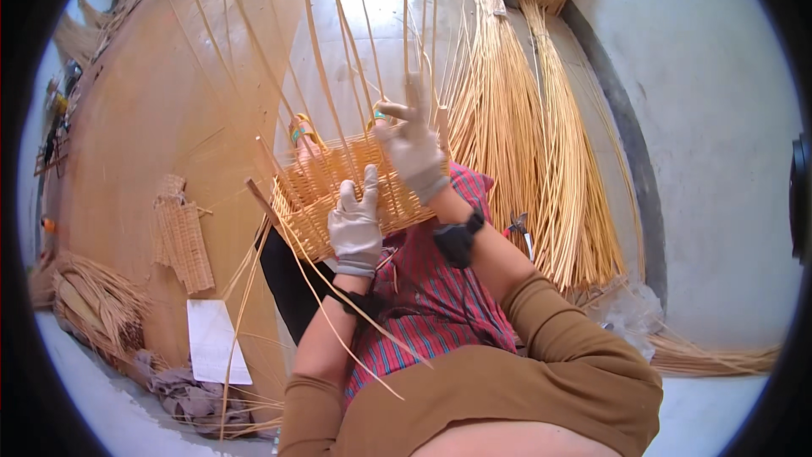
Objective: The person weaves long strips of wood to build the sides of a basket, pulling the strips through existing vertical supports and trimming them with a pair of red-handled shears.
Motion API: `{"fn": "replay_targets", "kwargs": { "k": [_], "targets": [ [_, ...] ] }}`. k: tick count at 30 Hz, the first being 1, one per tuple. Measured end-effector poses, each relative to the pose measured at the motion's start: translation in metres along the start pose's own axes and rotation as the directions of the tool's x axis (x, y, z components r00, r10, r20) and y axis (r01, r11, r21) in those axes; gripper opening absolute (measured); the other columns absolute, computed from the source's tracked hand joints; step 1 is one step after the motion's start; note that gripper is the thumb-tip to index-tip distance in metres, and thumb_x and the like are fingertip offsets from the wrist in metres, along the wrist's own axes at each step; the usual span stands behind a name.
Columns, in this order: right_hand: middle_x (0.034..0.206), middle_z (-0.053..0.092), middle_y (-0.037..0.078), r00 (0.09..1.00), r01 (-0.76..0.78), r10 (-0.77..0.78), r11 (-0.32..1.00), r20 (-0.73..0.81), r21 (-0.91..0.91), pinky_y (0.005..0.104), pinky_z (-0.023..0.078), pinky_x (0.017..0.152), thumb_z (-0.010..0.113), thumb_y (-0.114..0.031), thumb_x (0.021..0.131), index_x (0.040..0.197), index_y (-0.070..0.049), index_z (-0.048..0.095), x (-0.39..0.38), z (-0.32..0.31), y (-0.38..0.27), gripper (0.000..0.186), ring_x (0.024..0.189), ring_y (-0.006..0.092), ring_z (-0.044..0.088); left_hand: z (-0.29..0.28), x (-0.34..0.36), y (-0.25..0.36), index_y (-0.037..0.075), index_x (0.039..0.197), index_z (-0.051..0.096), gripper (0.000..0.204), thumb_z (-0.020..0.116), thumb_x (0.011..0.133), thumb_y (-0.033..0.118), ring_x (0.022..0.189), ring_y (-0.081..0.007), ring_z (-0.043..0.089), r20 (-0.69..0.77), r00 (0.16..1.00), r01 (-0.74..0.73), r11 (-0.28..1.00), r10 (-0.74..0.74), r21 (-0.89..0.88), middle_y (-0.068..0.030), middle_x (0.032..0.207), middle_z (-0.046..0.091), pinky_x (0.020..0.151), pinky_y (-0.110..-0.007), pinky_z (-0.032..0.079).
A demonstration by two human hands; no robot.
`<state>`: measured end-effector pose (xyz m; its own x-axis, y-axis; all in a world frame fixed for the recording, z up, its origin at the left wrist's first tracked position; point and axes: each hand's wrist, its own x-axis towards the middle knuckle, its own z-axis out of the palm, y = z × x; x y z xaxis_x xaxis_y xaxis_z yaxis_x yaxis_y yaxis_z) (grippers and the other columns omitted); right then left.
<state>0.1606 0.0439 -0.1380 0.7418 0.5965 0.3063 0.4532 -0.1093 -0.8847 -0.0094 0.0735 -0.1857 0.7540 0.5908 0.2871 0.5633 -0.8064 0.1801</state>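
Observation:
A half-woven wicker basket (306,224) rests on my lap, with long upright stakes (317,51) rising from its walls. My left hand (355,228), in a pale glove, lies against the near side of the weave with two fingers stretched out. Above the basket's far right part is my right hand (414,152), also gloved and slightly blurred, its fingers apart beside the stakes. Whether it touches a stake I cannot make out. Loose wicker strands (338,322) trail from the basket's left corner across my left forearm.
Two large bundles of wicker rods (499,135) lie on the floor at right, with red-handled cutters (516,224) by them. A flat woven piece (182,241), a white sheet (216,343) and a bundle of rods (97,296) lie at left. A wall (702,118) stands at right.

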Motion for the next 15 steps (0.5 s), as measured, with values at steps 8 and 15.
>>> {"fn": "replay_targets", "kwargs": {
  "k": [8, 15],
  "targets": [
    [0.089, 0.070, 0.003, 0.838, -0.504, 0.544, 0.740, 0.043, 0.445, 0.0238, 0.049, 0.055, 0.056, -0.016, 0.109, 0.123, -0.007, 0.062, -0.102, -0.072, 0.074, 0.018, 0.062, 0.0058, 0.058, -0.013, -0.007, -0.010, 0.028, 0.144, 0.059, 0.058, 0.072, 0.090, 0.011, 0.109, -0.0313, 0.065, -0.175, 0.983, -0.029, 0.892, -0.057, -0.452, -0.0148, 0.142, 0.049, 0.089, -0.045, 0.054],
    [0.094, 0.074, 0.006, 0.856, -0.172, 0.044, 0.964, 0.516, 0.203, 0.0292, 0.055, 0.069, 0.063, -0.014, 0.103, 0.117, -0.009, 0.070, -0.129, 0.004, -0.004, 0.017, 0.077, 0.0155, 0.069, -0.021, -0.062, -0.103, 0.003, 0.107, 0.069, 0.018, 0.077, 0.096, 0.014, 0.078, -0.0104, 0.062, -0.141, 0.595, 0.312, 0.389, -0.791, -0.867, -0.0021, 0.093, 0.069, 0.070, -0.027, 0.054]
  ]
}}
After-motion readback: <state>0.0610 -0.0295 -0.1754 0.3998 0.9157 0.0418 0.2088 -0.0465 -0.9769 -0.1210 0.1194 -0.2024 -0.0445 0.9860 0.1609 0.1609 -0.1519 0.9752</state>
